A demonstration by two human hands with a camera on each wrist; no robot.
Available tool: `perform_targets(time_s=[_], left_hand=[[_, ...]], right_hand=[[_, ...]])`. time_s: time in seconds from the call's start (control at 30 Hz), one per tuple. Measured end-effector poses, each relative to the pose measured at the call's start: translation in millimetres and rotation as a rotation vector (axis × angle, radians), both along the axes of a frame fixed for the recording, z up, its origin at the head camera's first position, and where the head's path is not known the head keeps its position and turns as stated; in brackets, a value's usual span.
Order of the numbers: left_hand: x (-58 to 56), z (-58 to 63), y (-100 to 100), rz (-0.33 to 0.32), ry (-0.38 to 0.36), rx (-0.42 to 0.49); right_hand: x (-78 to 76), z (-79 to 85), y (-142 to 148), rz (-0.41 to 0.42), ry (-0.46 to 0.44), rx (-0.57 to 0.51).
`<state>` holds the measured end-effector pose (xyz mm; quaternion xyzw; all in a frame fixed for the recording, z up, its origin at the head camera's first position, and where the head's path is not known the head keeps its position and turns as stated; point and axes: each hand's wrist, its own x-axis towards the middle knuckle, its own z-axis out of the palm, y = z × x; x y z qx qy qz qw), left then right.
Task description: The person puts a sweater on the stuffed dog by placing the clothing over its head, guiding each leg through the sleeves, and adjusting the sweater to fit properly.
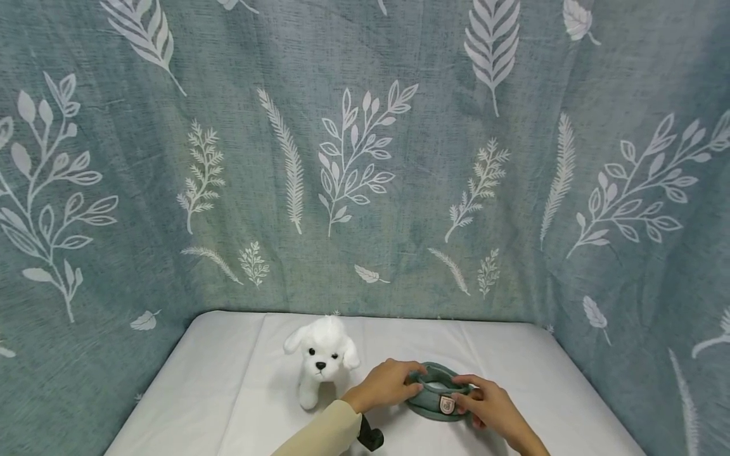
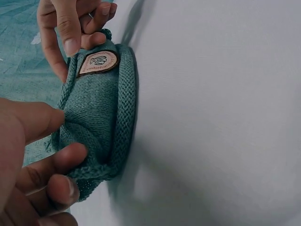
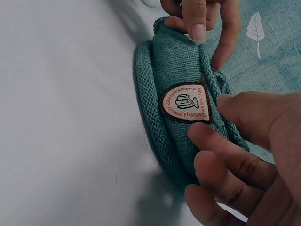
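Note:
A green knitted band (image 1: pixel 424 401) with thick rolled edges stands as a ring on the white table, its opening facing up. A pale stitched patch (image 3: pixel 186 102) with a dark border and lettering sits on its near side. My left hand (image 1: pixel 383 384) pinches the band's left end, thumb at the upper edge and fingertips (image 2: pixel 73 157) on the outer side, where the knit folds. The right hand (image 1: pixel 489 405) grips the other end beside the patch, its thumb over the top edge and its fingers on the outside.
A white plush dog (image 1: pixel 325 354) stands on the table (image 1: pixel 239 354), left of the band and close to my left forearm. A black curved object (image 1: pixel 371 437) shows at the left wrist. Green-blue leaf-printed cloth (image 1: pixel 399 190) surrounds the back and sides.

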<state>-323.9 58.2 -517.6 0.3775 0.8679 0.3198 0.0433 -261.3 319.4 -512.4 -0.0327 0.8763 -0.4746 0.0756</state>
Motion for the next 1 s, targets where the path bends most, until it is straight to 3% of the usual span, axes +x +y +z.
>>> perform_targets(time_s=[0.37,0.73,0.87,1.0], left_hand=[[-3.4,-5.8,5,-0.009,0.016,-0.052],[-6.6,-14.5,8,-0.010,0.051,-0.101],[-6.3,-14.4,8,-0.023,0.058,-0.088],[-3.1,-11.1,7,-0.013,0.044,-0.053]], right_hand=[[-1.7,-3.7,-1,0.015,-0.006,0.048],[-1.8,-4.1,3,0.065,-0.060,-0.046],[-1.4,-4.1,5,0.076,-0.065,-0.067],[-1.7,-6.5,7,0.057,-0.045,-0.024]])
